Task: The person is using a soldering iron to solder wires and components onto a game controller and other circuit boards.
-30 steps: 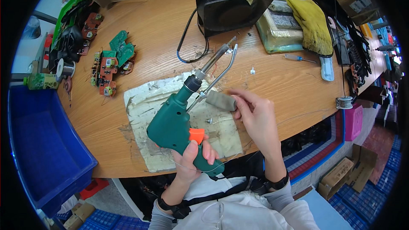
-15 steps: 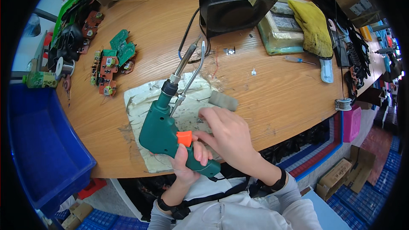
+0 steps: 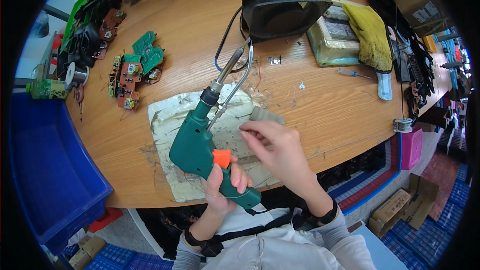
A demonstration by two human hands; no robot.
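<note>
A green soldering gun [image 3: 191,142] with an orange trigger and a metal solder-feed tube lies along my left hand [image 3: 220,187], whose fingers wrap round its handle. The tip points away from me toward the fan. A thin wire loops by the handle. To the right of the gun, my right hand [image 3: 282,152] is in a pinch, thumb against forefinger; whatever sits between the fingertips is too small to make out. Beneath both lies a stained white sheet [image 3: 167,120], and a grey block [image 3: 266,115] rests at its right side, just beyond my right hand.
A black fan [image 3: 282,12] stands at the back, beside a glass-like box with a yellow glove [image 3: 370,35] on it. Circuit boards [image 3: 131,77] and a solder spool [image 3: 76,76] lie left, above a blue bin [image 3: 55,170]. A screwdriver [image 3: 352,73] lies right.
My right hand has turned and shifted slightly right, its fingers closing into a tighter pinch. The soldering gun, still in my left hand, appears a little further right, as does the scene.
</note>
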